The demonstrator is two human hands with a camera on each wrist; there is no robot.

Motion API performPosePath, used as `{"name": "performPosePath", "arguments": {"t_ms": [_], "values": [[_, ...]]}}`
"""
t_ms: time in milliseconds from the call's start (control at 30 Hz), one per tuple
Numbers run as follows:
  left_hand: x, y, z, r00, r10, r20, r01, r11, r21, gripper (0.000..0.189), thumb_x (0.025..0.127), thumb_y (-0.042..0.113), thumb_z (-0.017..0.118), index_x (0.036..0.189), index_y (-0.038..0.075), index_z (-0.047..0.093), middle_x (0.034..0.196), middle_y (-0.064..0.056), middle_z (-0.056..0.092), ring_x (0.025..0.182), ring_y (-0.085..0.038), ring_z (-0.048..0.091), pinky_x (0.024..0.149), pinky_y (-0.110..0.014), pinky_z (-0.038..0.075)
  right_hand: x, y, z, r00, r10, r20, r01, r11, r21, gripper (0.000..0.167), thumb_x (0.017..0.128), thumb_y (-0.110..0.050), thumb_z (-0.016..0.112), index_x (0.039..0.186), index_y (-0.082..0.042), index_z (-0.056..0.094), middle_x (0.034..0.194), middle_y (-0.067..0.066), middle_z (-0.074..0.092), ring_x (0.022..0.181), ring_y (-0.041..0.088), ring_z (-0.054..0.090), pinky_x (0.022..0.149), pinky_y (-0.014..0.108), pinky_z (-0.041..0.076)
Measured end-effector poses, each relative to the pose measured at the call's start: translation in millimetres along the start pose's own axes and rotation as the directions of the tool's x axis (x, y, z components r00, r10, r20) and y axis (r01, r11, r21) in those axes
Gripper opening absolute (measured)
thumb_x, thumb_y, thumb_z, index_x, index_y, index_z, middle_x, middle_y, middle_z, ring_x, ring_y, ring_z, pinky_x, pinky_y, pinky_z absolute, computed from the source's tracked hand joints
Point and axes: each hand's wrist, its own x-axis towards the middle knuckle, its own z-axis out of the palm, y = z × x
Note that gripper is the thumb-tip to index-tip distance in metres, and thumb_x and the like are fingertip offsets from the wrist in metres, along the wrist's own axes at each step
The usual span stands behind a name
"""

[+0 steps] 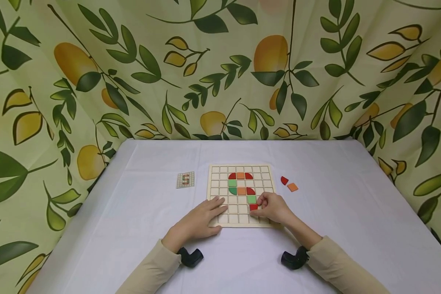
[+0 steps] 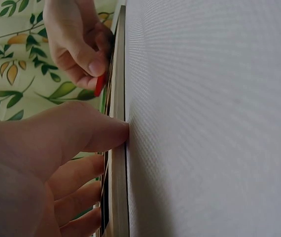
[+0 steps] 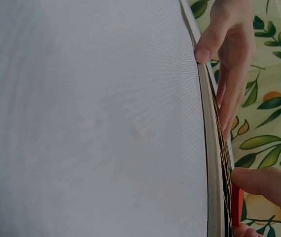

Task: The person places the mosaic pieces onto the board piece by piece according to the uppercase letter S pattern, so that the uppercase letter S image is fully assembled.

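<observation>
A square wooden grid board (image 1: pixel 239 220) lies on the table with red, orange and green tiles set in its cells. My right hand (image 1: pixel 273 207) pinches a red tile (image 1: pixel 253 207) between thumb and fingers at the lower right of the pattern, just below a light green square tile (image 1: pixel 251 199). In the right wrist view this red tile (image 3: pixel 236 205) stands tilted on edge over the board. My left hand (image 1: pixel 202 218) rests on the board's lower left corner, fingers spread over the cells; its thumb (image 2: pixel 93 131) touches the board's near edge.
Left of the board lies a small pattern card (image 1: pixel 185 179) printed with a grid and a coloured figure. A red quarter-round tile (image 1: pixel 284 180) and an orange square tile (image 1: pixel 292 187) lie to the right. A leaf-and-fruit patterned curtain (image 1: pixel 213 81) surrounds the white-covered table (image 1: pixel 132 245).
</observation>
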Motion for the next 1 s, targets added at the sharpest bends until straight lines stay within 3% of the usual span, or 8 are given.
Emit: {"name": "performPosePath", "arguments": {"t_ms": [400,1000], "values": [[0.2,0.2,-1.2,1.000,-0.005,-0.002,0.005,1.000,-0.002,0.058,0.088,0.030,0.060,0.142,0.013,0.049,0.156,-0.007,0.039,0.148,-0.028,0.032,0.121,-0.046,0.030,-1.7,-6.4,0.6,1.000,0.025,-0.008,-0.026,0.999,-0.045,0.036,0.068,-0.022,0.086,0.081,-0.007,0.056,0.063,0.001,0.043,0.061,0.014,0.041,0.049,0.020,0.028],[0.7,-0.4,0.0,1.000,0.020,-0.012,-0.020,1.000,0.011,0.058,0.087,0.029,0.062,0.141,0.011,0.050,0.154,-0.009,0.041,0.147,-0.030,0.034,0.119,-0.048,0.032,-2.5,-1.3,-2.9,1.000,-0.025,-0.015,0.025,0.999,-0.022,0.024,0.074,-0.015,0.080,0.080,-0.005,0.059,0.063,0.000,0.043,0.061,0.013,0.041,0.050,0.020,0.029]]}}
